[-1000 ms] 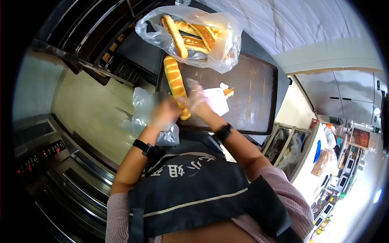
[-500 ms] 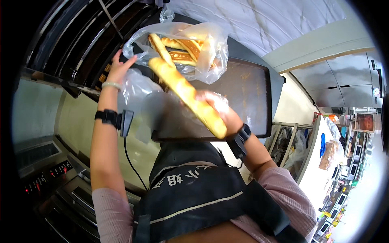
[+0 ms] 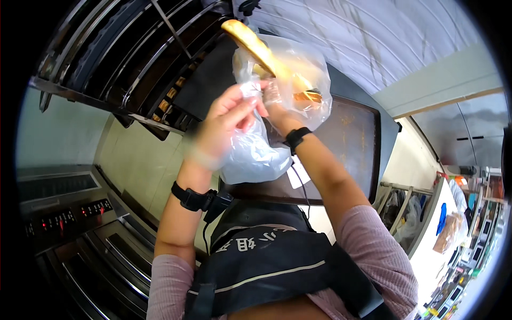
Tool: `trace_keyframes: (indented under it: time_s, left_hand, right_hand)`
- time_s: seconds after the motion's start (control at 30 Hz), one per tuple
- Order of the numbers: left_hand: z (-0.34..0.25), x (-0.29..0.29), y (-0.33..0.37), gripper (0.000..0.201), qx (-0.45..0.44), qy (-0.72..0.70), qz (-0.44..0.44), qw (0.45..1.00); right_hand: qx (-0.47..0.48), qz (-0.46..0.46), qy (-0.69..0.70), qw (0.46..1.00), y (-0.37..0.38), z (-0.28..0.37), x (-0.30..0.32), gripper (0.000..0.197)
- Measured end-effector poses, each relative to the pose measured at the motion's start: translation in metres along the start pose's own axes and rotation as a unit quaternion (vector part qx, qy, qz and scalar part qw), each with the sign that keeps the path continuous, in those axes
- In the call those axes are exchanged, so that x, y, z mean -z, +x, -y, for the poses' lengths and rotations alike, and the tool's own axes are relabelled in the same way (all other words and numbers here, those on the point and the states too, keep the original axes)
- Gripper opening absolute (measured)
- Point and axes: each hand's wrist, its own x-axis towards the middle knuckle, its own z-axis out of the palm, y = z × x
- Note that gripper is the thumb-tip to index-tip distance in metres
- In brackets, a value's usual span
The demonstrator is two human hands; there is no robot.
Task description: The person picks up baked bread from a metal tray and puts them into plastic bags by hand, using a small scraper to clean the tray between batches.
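A clear plastic bag (image 3: 314, 64) lies on the dark baking tray and holds several golden bread sticks. One long bread stick (image 3: 248, 42) slants out of its mouth, upper end beyond the plastic. At the near side of the mouth, my left hand (image 3: 229, 117) has its fingers curled and pinched on the bag's plastic; loose film hangs below it. Close beside it, my right hand (image 3: 277, 109), with thin clear film over its fingers, is closed at the bag's rim, just below the long bread stick. Plastic partly hides its fingertips.
The baking tray (image 3: 357, 149) extends right of the bag. A metal rack (image 3: 128, 101) with dark trays stands on the left, above a panel with red lights (image 3: 80, 213). At the right, a white counter (image 3: 429, 256) bears a brown package (image 3: 450, 232).
The long bread stick has gone from my right hand into the bag's mouth. My left hand has come right from the bag's left edge, beside my right hand. The view has shifted.
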Motion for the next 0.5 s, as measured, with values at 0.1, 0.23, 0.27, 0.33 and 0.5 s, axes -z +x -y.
trace_keyframes:
  time_s: [0.1,0.23,0.27,0.33,0.5]
  left_hand:
    - [-0.010,0.030,-0.011,0.040,-0.047,0.009,-0.076,0.996]
    - [-0.024,0.065,-0.019,0.044,-0.076,-0.101,-0.137,0.983]
    - [-0.023,0.066,-0.021,0.044,-0.067,-0.071,-0.155,0.983]
    - [-0.020,0.052,-0.021,0.043,-0.021,-0.048,-0.114,0.992]
    - [-0.013,0.018,-0.010,0.045,0.009,-0.046,-0.025,0.999]
  right_hand:
    - [-0.130,0.020,0.167,0.977,0.005,-0.019,0.047,0.039]
    - [0.042,0.001,0.054,0.998,0.013,-0.092,0.095,0.027]
    - [0.036,0.018,-0.011,0.999,0.022,-0.090,0.115,0.025]
    - [-0.007,0.174,-0.080,0.982,0.037,-0.102,0.126,0.039]
    - [0.207,0.009,-0.007,0.978,0.066,-0.032,0.080,0.064]
